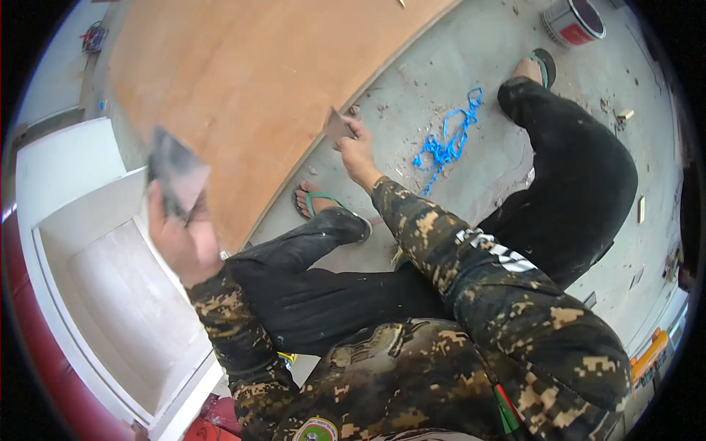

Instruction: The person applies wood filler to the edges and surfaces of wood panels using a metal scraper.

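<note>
My left hand [184, 239] is raised at the left, its fingers closed on a flat, four-cornered grey plate [179, 175] with dark smears, like a putty scraper blade. The plate is somewhat blurred and overlaps the wooden panel [243, 95] in this view. Reaching forward, my right hand [358, 153] pinches a smaller thin brownish-grey plate [337, 128] between thumb and fingers. That smaller plate shows over the panel's near edge. Both sleeves are camouflage-patterned.
A white open box [132, 294], like a drawer, stands at the left. Blue string [448, 147] lies tangled on the grey floor among crumbs of debris. A paint bucket [573, 23] stands at the far right. An orange-handled tool [649, 355] lies at the right edge.
</note>
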Tool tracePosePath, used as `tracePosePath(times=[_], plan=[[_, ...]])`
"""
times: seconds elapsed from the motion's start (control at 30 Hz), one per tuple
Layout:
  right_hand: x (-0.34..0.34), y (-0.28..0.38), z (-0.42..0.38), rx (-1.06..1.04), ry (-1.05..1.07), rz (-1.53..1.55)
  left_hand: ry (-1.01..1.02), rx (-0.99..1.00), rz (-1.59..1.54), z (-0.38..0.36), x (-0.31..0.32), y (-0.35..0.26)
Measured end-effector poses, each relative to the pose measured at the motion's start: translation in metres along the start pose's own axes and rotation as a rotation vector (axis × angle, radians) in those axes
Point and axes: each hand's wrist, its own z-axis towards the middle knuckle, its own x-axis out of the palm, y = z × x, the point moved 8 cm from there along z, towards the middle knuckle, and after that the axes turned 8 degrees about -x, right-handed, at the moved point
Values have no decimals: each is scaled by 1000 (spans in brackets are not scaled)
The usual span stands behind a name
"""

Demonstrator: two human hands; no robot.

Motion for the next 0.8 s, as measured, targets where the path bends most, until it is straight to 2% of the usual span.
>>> tracePosePath(times=[0.07,0.1,0.17,0.2,0.23,0.3,0.33,0.53,0.6,0.67,0.7,0.73,0.77,0.8], plan=[[21,62,-1,-88,-3,13,113,-212,-158,7,-2,20],[47,98,-5,-235,173,36,140,-178,-198,12,-22,33],[93,179,-23,-483,458,64,136,-348,-259,11,-26,55],[109,209,-35,-615,567,57,150,-335,-268,13,-27,60],[114,229,-41,-632,570,54,176,-357,-217,16,-27,68],[134,267,-78,-1039,796,-283,205,-368,-177,17,-17,77],[128,252,-75,-1051,797,-295,218,-365,-186,21,-17,91],[109,244,-72,-1117,715,-514,285,-92,-70,6,13,71],[98,234,-59,-1090,711,-499,225,83,-44,5,9,55],[92,227,-50,-1101,741,-740,215,147,-85,-3,19,37],[90,230,-49,-1117,743,-737,150,373,12,-7,18,20],[87,245,-49,-1121,650,-733,72,595,104,-14,16,6],[85,257,-51,-1112,562,-730,59,597,97,-10,11,8],[91,263,-55,-1098,576,-730,32,655,245,-10,8,8]])
